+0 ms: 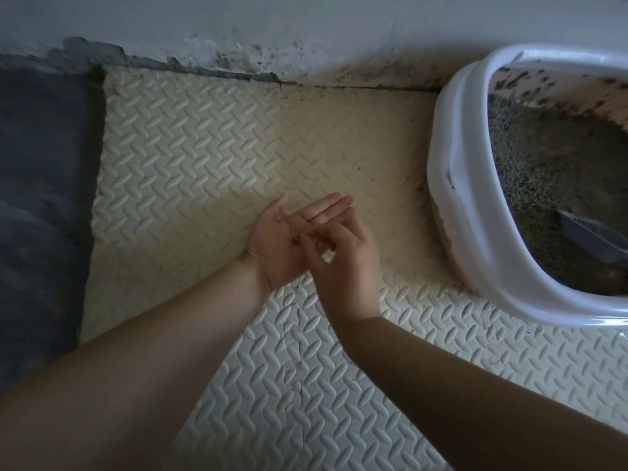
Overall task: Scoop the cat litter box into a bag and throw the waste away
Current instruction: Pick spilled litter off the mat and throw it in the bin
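A corner of a home: a white cat litter box [448, 198] sits on cream foam floor mats [204, 147] beside a stained, flaking painted wall [238, 25].

One head-worn camera (wide-angle, the only view) looks steeply down from close onto the floor mat [238, 147], wall [306, 25] along the top edge.

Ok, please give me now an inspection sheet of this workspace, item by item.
Surface: cream foam floor mat, ridged pattern.
Job's things: white litter box at right, filled with grey litter; grey scoop lying in it; no bag seen.
Clutter: dark grey pad at left.
Hands: left hand palm up, open, small dark bits on it; right hand fingers curled at that palm, hold unclear.
Cables: nothing seen.
Surroundings: wall, paint flaking and dark-spotted at base.
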`<action>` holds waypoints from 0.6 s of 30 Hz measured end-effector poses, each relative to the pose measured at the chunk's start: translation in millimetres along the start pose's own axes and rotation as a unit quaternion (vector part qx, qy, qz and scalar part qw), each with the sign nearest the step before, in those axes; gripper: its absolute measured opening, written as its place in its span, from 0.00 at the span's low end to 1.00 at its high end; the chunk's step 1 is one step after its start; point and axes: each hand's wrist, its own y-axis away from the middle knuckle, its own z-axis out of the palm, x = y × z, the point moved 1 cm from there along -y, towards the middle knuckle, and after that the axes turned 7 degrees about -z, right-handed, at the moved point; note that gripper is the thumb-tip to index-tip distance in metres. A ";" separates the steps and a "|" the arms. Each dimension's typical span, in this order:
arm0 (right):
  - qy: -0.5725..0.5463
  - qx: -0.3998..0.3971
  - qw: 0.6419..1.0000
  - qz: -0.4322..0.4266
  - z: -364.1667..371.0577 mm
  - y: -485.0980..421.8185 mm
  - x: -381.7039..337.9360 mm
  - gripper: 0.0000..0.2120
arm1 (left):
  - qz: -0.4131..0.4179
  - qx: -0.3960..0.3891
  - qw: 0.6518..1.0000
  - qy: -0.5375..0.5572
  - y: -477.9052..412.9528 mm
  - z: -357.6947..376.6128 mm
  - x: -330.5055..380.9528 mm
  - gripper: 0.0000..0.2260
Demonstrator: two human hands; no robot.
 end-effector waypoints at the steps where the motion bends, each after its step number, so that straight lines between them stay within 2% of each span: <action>1: 0.007 -0.006 1.000 0.002 4.7 -0.5 -2.9 0.07 | 0.000 0.003 1.000 -0.016 -0.3 1.7 -0.7 0.33; 9: -0.012 -0.001 1.000 0.008 10.2 -3.6 -0.1 0.07 | 0.004 0.006 1.000 -0.018 -0.3 -1.9 6.4 0.30; 11: -0.052 0.029 0.998 0.014 5.5 -8.7 -4.1 0.07 | 0.007 -0.002 1.000 -0.009 0.7 -2.7 8.5 0.29; 13: -0.074 0.081 0.993 0.055 -1.5 -19.2 -3.7 0.04 | 0.011 0.002 0.999 0.048 1.0 -3.5 11.8 0.27; 15: -0.079 0.127 0.980 0.130 -7.6 -36.1 7.6 0.03 | 0.016 0.017 0.998 0.059 3.7 -6.0 16.4 0.25; 18: -0.100 0.111 0.963 0.223 -10.2 -65.4 37.3 0.08 | -0.007 0.011 0.999 0.041 11.0 -12.2 25.3 0.27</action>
